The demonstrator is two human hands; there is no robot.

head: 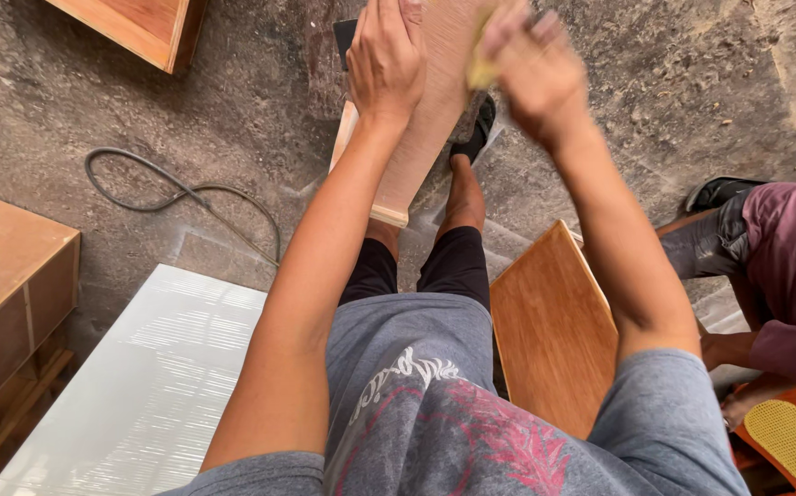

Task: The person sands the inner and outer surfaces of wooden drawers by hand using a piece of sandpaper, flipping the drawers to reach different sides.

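A long pale wooden board [426, 119] stands tilted in front of me, its lower end near my knees. My left hand [384, 60] lies flat on the board's left side, fingers wrapped over its edge. My right hand [531, 69], blurred by motion, presses a small yellowish pad [481, 72] against the board's right side. My legs in black shorts and a sandalled foot show below the board.
A brown wooden panel [554, 331] leans at my right. A white sheet [141, 386] lies at lower left, wooden cabinets [3, 276] at the left and top left, a cable [178, 197] on the concrete floor. Another person [774, 266] crouches at the right by an orange stool [784, 432].
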